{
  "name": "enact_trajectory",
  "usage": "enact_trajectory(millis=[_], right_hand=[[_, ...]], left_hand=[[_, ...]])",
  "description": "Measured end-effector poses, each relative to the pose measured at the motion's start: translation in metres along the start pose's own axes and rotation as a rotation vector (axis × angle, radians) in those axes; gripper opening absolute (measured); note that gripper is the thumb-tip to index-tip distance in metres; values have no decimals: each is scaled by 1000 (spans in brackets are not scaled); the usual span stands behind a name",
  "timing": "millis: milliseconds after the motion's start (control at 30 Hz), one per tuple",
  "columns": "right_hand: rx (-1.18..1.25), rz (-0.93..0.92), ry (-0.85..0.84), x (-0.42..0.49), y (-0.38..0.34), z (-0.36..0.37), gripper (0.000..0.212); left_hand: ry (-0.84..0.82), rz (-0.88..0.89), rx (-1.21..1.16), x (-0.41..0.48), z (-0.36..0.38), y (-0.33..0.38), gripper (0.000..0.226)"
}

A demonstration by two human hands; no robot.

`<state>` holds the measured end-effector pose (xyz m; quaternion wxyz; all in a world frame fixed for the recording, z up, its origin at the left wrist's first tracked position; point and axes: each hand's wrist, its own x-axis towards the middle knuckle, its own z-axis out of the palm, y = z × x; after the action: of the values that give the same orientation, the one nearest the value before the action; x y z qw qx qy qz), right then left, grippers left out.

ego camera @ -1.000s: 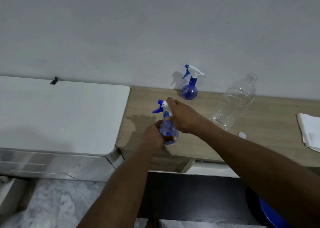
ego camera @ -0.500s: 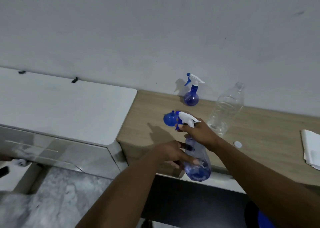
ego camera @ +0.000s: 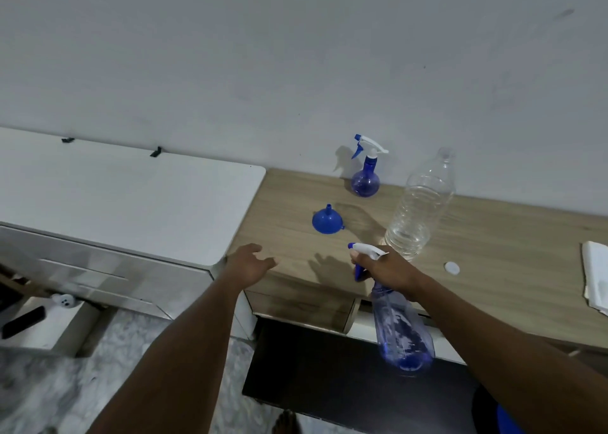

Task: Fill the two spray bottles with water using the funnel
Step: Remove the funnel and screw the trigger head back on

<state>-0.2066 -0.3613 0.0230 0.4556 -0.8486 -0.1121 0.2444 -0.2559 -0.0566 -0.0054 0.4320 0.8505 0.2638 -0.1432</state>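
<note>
My right hand (ego camera: 388,270) grips the neck and white trigger head of a blue translucent spray bottle (ego camera: 403,331), which hangs in front of the wooden desk (ego camera: 493,256), below its edge. My left hand (ego camera: 251,264) hovers open and empty over the desk's left front corner. A blue funnel (ego camera: 326,220) lies wide mouth down on the desk, beyond my left hand. A second blue spray bottle (ego camera: 365,172) stands upright by the wall. A large clear plastic bottle (ego camera: 419,209), uncapped and almost empty, stands right of it, with its white cap (ego camera: 451,267) on the desk.
A white cabinet top (ego camera: 125,196) adjoins the desk on the left. Folded white paper (ego camera: 597,279) lies at the desk's right edge. A dark shelf (ego camera: 329,367) sits under the desk. A blue round object (ego camera: 506,420) shows at the bottom right, a bare foot (ego camera: 286,422) below.
My left hand let go of the spray bottle and moved left over the desk corner. My right hand holds the bottle alone, still off the desk. The funnel is now uncovered.
</note>
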Motion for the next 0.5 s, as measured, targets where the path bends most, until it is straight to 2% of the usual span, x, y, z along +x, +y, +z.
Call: enact_trajectory(millis=[33,100,200,300,367,467,500], right_hand=[[-21,-2,-4,1,-1,2,40],[-35,1,21,3,-4,6,27],[-14,-4,45,7,-8,8,28],[-13,-17,10,7,-12,6,7],[-37,-19,22,9,-14,6,15],[-28,-6,64,14,-13,8,9],[-19,-6,70,17,-12,8,14]], left_hand=[[3,-5,-6,1,-2,0,73],[-4,-7,4,1,-3,0,74],[-39,-7,-10,3,1,-3,78],[-60,-1,0,7,3,-4,78],[-67,10,20,11,3,-3,77],[-83,24,48,18,1,1,77],[-86,26,49,21,0,2,78]])
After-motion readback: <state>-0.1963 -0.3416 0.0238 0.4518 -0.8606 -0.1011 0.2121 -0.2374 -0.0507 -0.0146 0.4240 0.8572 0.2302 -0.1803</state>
